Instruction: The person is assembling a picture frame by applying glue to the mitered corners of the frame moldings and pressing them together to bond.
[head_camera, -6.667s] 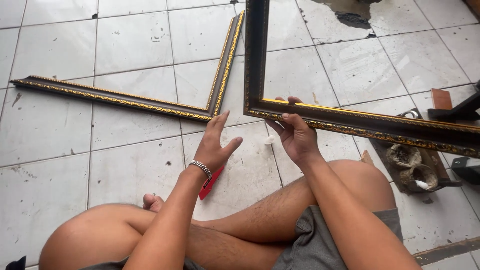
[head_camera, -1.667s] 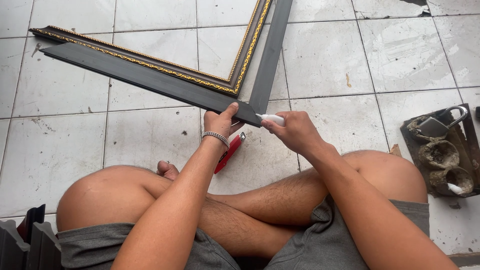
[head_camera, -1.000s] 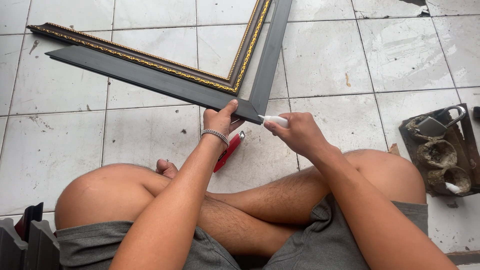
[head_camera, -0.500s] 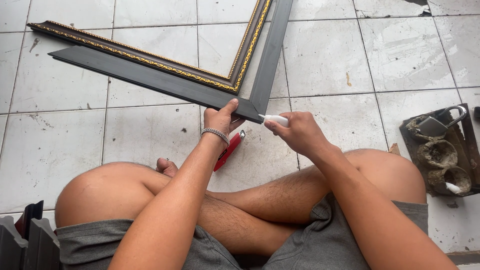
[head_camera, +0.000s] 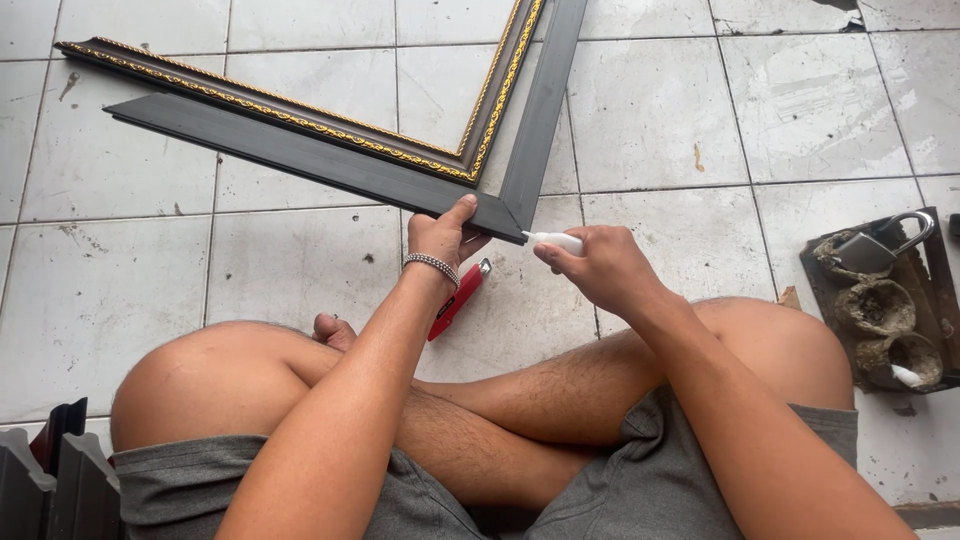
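A: Which step is in hand?

B: Gluing the corner joint, by the look of it. The person sits cross-legged on the white tiled floor (head_camera: 300, 260). The left hand (head_camera: 440, 232) presses down on the mitred corner of the dark wooden picture frame with gold beaded trim (head_camera: 330, 150), fingers closed over its edge. The right hand (head_camera: 600, 268) has its grip clamped on a small white glue tube (head_camera: 556, 241), the nozzle touching the corner's tip.

A: Where does the frame lie?

B: Flat on the floor, back face up, corner pointing toward the knees. A red utility knife (head_camera: 458, 298) lies just beside the left wrist (partly hidden by it).

A: And the next move?

B: Probably a steady squeeze along the seam, with the left hand pinning the joint so it cannot open.
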